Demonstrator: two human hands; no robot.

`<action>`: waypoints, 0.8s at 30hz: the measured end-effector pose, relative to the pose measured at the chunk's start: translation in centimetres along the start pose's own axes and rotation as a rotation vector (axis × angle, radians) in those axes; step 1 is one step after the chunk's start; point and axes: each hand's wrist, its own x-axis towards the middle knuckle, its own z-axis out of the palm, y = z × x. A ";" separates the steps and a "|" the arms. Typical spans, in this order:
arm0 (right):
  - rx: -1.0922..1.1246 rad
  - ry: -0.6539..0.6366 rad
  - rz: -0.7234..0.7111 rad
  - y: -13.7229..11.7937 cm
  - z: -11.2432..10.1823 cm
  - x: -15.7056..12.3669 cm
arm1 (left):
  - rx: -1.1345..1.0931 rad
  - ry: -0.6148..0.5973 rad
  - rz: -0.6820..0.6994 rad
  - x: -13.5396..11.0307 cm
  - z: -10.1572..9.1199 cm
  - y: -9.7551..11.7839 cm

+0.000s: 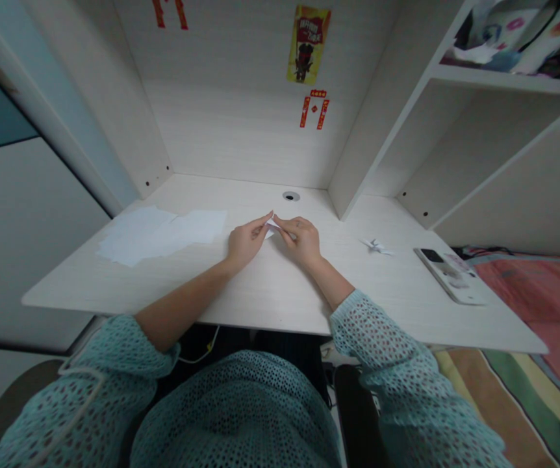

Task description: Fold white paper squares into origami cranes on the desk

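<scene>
A small folded piece of white paper (271,227) lies on the pale wooden desk (270,286), pinched from both sides. My left hand (245,238) grips its left edge with thumb and forefinger together. My right hand (302,238) presses and pinches its right part, fingers curled over it. Most of the paper is hidden under my fingers.
Several loose white sheets (158,234) lie on the desk's left. A small folded white paper figure (376,246) sits to the right, with a white phone (450,273) beyond it near the desk's right edge. A cable hole (290,195) is at the back. Shelves (479,117) rise at right.
</scene>
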 end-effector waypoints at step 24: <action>0.450 0.043 0.266 -1.1 0.3 0.3 | -0.666 -0.088 -0.121 1.7 0.2 -1.7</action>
